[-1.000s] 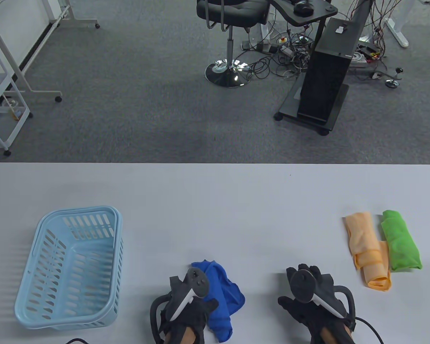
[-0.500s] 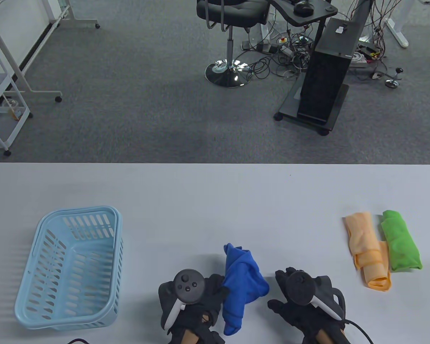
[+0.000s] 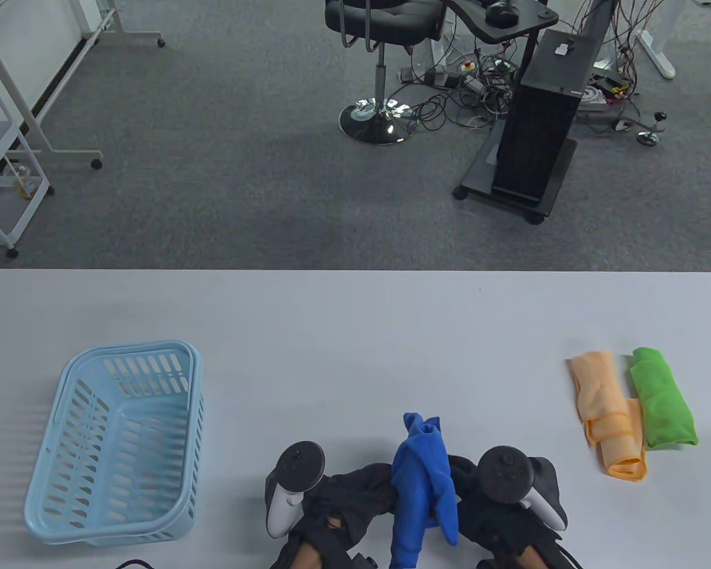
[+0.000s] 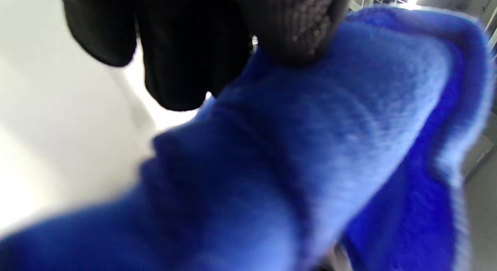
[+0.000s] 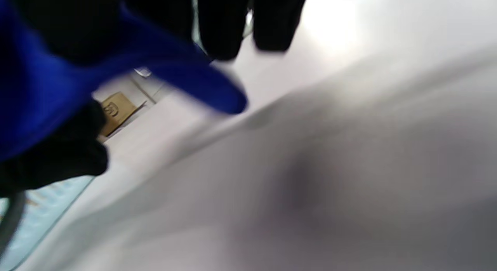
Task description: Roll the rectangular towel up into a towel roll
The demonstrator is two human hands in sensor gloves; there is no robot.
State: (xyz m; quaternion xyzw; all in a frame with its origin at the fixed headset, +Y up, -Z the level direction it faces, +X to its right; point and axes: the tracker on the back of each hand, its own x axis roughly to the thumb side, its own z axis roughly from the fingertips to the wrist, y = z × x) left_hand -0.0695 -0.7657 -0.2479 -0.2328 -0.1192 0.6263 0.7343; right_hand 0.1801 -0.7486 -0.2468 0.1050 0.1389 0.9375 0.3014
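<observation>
A pale grey table (image 3: 355,320) carries a light blue slotted basket (image 3: 65,450) at left, and an orange towel roll (image 3: 607,409) touching a green towel roll (image 3: 663,409) at right.

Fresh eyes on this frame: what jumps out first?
The bright blue towel, bunched and held up between the left hand and right hand at the near edge of the table. Next, the light blue basket lying empty at the left. At the far right, an orange towel roll and a green towel roll lie side by side.
</observation>
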